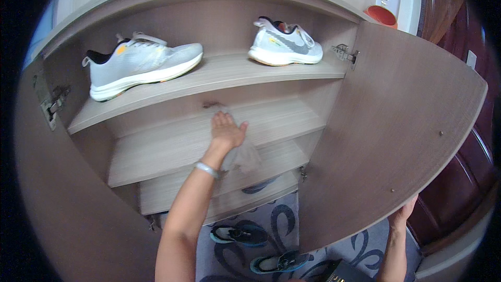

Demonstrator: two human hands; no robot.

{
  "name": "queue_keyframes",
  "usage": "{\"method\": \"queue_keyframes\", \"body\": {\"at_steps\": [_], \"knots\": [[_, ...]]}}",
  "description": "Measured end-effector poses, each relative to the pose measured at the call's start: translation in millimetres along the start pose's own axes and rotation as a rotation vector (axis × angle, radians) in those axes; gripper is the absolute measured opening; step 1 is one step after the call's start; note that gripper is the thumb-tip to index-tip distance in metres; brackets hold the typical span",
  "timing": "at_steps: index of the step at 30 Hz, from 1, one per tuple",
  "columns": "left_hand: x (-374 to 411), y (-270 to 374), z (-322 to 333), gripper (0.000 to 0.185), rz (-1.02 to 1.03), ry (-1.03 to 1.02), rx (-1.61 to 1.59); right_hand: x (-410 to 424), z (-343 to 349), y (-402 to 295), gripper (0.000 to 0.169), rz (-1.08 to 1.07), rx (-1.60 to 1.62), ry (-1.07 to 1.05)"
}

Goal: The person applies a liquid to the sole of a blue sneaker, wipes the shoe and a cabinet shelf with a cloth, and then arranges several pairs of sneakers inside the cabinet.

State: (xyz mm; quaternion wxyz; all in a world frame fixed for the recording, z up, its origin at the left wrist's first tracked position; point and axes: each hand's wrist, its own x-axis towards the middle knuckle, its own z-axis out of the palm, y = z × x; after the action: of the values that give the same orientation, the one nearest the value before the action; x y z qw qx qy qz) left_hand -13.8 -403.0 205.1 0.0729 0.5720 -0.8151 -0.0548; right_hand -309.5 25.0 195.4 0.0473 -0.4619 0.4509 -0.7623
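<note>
My left hand (227, 130), with a pale bracelet (206, 169) at the wrist, reaches over the second shelf (156, 145) of a shoe cabinet. A thin, pale cloth (244, 156), blurred, lies under its fingers and trails below the palm. A dark patch (213, 104) shows just beyond the fingertips; whether it is cloth or a mark, I cannot tell. At lower right, my right hand (405, 209) grips the edge of the open right cabinet door (391, 117), its fingers partly hidden behind the panel. Two grey-white sneakers (146, 64) (287, 45) stand apart on the top shelf (219, 72).
The left door (78, 188) also stands open, on metal hinges. Below, two dark sandals (238, 235) (280, 262) lie on a patterned grey mat (282, 219), near a black box (340, 272) bearing writing. An orange bowl-like container (381, 15) sits beyond the right door, before a dark red door (462, 188).
</note>
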Motion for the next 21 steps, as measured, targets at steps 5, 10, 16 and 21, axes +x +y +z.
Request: {"method": "queue_keyframes", "body": {"at_steps": [5, 10, 16, 21], "knots": [[41, 100, 19, 0.081, 0.142, -0.057, -0.026, 12, -78, 29, 0.056, 0.133, 0.087, 0.218], [88, 167, 34, 0.075, 0.25, -0.05, -0.066, 34, -118, 34, 0.054, 0.285, 0.149, 0.242], [112, 183, 41, 0.062, 0.494, -0.09, -0.135, 37, -124, 46, 0.046, 0.141, 0.021, 0.307], [96, 181, 47, 0.059, 0.72, -0.096, -0.164, 39, -125, 53, 0.04, 0.071, -0.066, 0.357]]}}
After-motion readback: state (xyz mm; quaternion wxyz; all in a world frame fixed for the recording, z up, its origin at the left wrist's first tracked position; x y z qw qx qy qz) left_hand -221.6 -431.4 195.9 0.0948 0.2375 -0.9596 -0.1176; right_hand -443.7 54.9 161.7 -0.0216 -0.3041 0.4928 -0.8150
